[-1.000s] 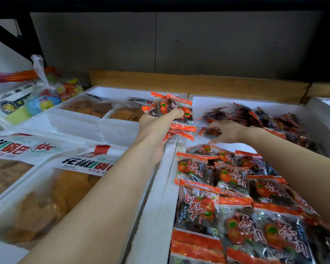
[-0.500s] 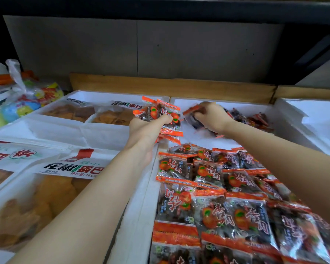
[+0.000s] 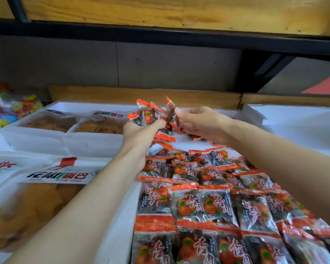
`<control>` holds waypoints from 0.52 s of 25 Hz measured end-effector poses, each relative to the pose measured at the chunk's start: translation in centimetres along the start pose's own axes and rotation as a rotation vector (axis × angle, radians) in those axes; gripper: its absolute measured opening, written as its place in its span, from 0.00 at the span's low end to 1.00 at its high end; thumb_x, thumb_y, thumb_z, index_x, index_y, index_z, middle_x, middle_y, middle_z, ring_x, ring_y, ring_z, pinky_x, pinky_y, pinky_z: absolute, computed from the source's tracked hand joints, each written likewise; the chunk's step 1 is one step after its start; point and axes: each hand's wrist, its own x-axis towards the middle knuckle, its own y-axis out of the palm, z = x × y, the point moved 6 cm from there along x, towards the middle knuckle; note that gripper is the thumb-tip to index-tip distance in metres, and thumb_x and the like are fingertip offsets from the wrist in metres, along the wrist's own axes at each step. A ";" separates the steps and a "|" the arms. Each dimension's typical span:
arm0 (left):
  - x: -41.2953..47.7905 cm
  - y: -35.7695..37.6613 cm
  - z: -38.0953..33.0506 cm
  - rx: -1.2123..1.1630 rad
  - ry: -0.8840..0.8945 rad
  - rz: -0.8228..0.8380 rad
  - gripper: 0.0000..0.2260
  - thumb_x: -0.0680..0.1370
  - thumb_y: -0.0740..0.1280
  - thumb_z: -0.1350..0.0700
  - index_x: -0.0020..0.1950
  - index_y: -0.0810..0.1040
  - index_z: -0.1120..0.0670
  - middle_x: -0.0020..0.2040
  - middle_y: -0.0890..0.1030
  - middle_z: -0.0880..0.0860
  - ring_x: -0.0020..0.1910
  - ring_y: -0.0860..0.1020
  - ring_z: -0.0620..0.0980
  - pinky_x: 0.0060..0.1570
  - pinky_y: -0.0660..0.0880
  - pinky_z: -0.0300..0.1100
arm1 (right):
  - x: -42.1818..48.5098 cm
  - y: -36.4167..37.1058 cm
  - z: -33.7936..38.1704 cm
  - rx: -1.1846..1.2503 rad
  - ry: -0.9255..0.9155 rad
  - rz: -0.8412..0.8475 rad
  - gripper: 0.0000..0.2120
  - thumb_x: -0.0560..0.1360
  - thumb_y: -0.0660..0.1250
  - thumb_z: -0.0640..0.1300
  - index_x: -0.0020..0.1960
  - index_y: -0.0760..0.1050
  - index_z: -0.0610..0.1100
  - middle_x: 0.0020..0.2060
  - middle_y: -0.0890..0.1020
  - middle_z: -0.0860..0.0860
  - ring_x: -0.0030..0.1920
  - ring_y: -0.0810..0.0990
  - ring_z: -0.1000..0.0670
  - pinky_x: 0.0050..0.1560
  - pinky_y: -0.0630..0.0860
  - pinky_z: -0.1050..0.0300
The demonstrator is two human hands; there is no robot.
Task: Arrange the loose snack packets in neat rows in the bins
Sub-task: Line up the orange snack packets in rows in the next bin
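A single orange-edged clear plastic snack packet point(image 3: 171, 111), sought half a second ago among the loose heap at the far end of the white foam bin point(image 3: 118, 244), is now brought up by the right hand point(image 3: 200, 123) against the fanned bundle of matching packets point(image 3: 151, 116) gripped in the left hand point(image 3: 139, 134) above the bin's far end. The right hand is pinched on that one packet and the left is curled round the bundle, while the near part of the bin is filled with flat, overlapping rows of packets point(image 3: 208, 206). The bundle is judged to be gathered for the next row, with a few loose packets point(image 3: 198, 139) left beneath the right hand.
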 end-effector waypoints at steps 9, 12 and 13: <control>-3.3 3.8 -0.8 -0.001 0.022 0.168 0.36 0.51 0.78 0.43 0.55 0.81 0.59 0.52 0.84 0.56 0.55 0.81 0.56 0.64 0.73 0.56 | -5.2 -9.9 -2.9 -0.198 0.061 -0.508 0.14 0.74 0.69 0.50 0.46 0.78 0.38 0.42 0.82 0.38 0.36 0.76 0.49 0.38 0.78 0.63; -4.5 5.2 -1.3 -0.047 0.006 0.207 0.38 0.54 0.79 0.45 0.59 0.78 0.60 0.56 0.82 0.58 0.58 0.80 0.56 0.66 0.71 0.56 | -6.3 -13.2 -6.2 -0.540 0.220 -0.558 0.13 0.76 0.68 0.46 0.43 0.79 0.34 0.44 0.83 0.37 0.38 0.79 0.45 0.40 0.78 0.55; -4.7 5.8 -1.2 -0.053 -0.006 0.221 0.37 0.54 0.79 0.46 0.60 0.77 0.60 0.56 0.82 0.58 0.58 0.79 0.56 0.66 0.70 0.56 | -6.5 -13.8 -7.2 -0.599 0.275 -0.547 0.12 0.76 0.68 0.45 0.40 0.77 0.36 0.42 0.83 0.38 0.40 0.81 0.44 0.43 0.79 0.52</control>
